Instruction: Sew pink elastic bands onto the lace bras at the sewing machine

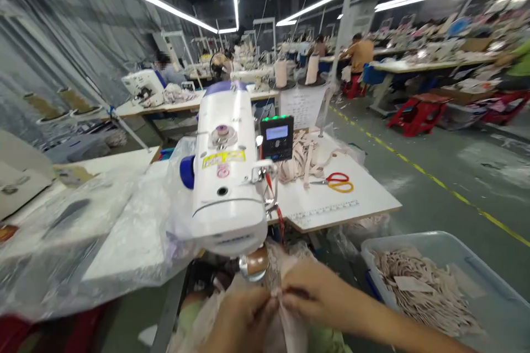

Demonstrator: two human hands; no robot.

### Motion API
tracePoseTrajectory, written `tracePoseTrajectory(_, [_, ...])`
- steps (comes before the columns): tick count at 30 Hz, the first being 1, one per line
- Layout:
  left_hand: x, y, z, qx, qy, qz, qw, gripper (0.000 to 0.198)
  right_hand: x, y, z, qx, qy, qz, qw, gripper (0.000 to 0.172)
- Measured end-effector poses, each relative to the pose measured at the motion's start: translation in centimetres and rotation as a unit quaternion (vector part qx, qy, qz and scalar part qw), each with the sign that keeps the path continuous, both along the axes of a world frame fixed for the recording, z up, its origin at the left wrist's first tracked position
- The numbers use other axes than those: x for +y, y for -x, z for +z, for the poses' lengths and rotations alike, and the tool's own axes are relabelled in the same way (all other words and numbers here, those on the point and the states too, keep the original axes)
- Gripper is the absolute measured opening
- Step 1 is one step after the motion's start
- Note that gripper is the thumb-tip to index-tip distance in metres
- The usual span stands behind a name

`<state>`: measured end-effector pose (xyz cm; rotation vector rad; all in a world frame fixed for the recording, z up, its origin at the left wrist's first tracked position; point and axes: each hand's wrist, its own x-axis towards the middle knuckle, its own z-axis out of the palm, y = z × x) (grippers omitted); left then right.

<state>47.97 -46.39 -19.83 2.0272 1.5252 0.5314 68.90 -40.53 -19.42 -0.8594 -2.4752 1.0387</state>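
Apparently pinching the cloth (pixel 293 328) between the fingers of left hand (pixel 242 309) and right hand (pixel 310 288), drawn close together on the near side of the machine (pixel 226 187). Could pucker or skew if tugged unevenly, or perhaps snag on the metal fitting (pixel 255 275) nearby, given such thin-looking folds.

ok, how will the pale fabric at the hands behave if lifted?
Likely floppy: the pale fabric drapes in soft folds by the left hand and right hand. Probably light for its size, since it looks thin and gauzy.
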Motion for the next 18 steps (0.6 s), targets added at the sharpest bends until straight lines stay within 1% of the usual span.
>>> tracePoseTrajectory(2, [0.6,0.5,0.7,0.019,0.028,0.022,0.999,0.039,1.4,0.8,-0.6,0.046,-0.028,0.021,0.998,0.029])
tracePoseTrajectory(4, [1.5,1.4,1.6,-0.002,0.076,0.053,0.996,0.038,2.7,1.4,-1.3,0.080,-0.023,0.018,0.996,0.035])
tracePoseTrajectory(6, [2.5,2.5,2.3,-0.037,0.122,0.097,0.987,0.037,3.8,1.9,-1.6,0.076,0.016,0.006,0.997,0.035])
tracePoseTrajectory(8, [3.3,3.5,2.5,-0.060,0.130,0.121,0.982,0.039,4.6,2.2,-1.6,0.051,0.070,-0.007,0.996,0.034])
tracePoseTrajectory(10, [3.8,4.3,2.4,-0.070,0.107,0.130,0.983,0.038,5.1,2.4,-1.4,0.028,0.117,-0.017,0.993,0.035])
tracePoseTrajectory(13, [4.6,4.6,2.2,-0.091,0.045,0.128,0.987,0.025,5.8,2.7,-1.1,0.022,0.157,-0.030,0.987,0.033])
tracePoseTrajectory(16, [5.4,4.6,2.0,-0.097,-0.021,0.107,0.989,0.024,6.5,2.9,-1.4,0.031,0.153,-0.039,0.987,0.025])
tracePoseTrajectory(18, [5.8,4.7,1.9,-0.083,-0.037,0.098,0.991,0.027,7.0,3.1,-1.8,0.025,0.140,-0.037,0.989,0.024])
